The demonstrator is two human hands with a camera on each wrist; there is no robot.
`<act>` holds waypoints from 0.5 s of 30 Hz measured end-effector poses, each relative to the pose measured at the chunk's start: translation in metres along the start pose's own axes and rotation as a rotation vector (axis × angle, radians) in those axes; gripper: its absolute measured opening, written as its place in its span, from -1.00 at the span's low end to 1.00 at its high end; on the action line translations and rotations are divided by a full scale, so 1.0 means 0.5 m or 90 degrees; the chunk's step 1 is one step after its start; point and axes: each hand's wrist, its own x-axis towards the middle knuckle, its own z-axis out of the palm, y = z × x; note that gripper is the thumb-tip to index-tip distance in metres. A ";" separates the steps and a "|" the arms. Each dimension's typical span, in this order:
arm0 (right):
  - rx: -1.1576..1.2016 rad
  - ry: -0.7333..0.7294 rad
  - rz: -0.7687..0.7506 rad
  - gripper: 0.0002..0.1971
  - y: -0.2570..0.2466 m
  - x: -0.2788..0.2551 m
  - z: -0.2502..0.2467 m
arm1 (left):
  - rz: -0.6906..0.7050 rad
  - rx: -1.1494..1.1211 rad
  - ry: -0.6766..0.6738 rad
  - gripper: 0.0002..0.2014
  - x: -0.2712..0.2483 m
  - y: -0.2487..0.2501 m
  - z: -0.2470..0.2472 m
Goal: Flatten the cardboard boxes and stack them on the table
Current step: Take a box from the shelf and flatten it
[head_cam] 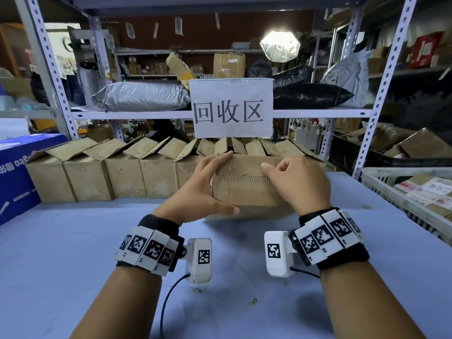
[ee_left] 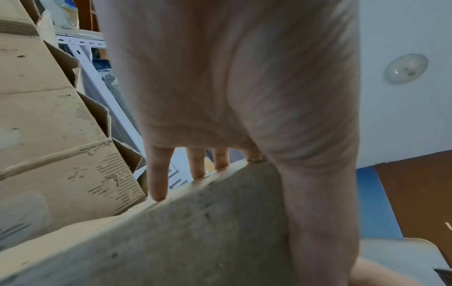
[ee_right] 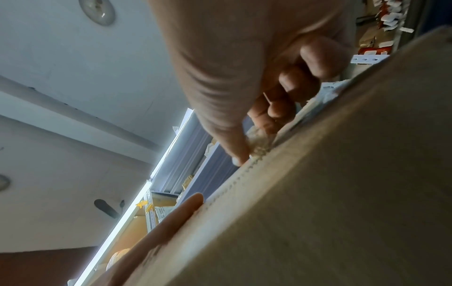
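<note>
Left hand (head_cam: 203, 189) is spanning the box (head_cam: 244, 189) wide, right hand (head_cam: 300, 184) is pinching its top edge; tugging hard is risking tearing that worn edge.

Room on near table (head_cam: 61, 253); box row (head_cam: 93, 177) blocks back, blue box (head_cam: 14, 177) L, crate (head_cam: 381, 189) R

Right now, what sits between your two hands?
Only the cardboard box itself: its scuffed face spans from left hand to right hand, seen in the head view.
</note>
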 end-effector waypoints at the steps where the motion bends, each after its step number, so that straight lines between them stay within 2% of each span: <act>1: 0.011 -0.001 -0.002 -0.53 0.004 0.001 -0.002 | 0.002 0.003 -0.004 0.16 0.000 0.001 0.000; 3: 0.039 -0.016 -0.009 -0.61 0.016 0.003 -0.008 | 0.001 0.006 -0.007 0.16 -0.002 -0.001 0.000; 6: 0.084 -0.054 -0.021 -0.88 0.034 0.004 -0.020 | -0.009 0.000 0.009 0.15 -0.007 -0.006 -0.006; 7: 0.086 -0.067 -0.027 -0.90 0.040 0.003 -0.024 | -0.015 -0.005 0.016 0.14 -0.008 -0.008 -0.009; 9: 0.072 -0.081 -0.028 -0.82 0.054 0.001 -0.027 | -0.024 -0.011 0.026 0.14 -0.011 -0.012 -0.014; 12: 0.057 -0.055 -0.015 -0.82 0.063 0.000 -0.029 | -0.026 -0.003 0.029 0.13 -0.012 -0.016 -0.013; 13: 0.070 -0.036 -0.025 -0.82 0.062 0.000 -0.030 | -0.026 -0.001 0.029 0.13 -0.011 -0.015 -0.012; 15: 0.119 -0.026 -0.098 -0.68 0.055 -0.001 -0.034 | -0.027 -0.001 0.030 0.14 -0.010 -0.014 -0.009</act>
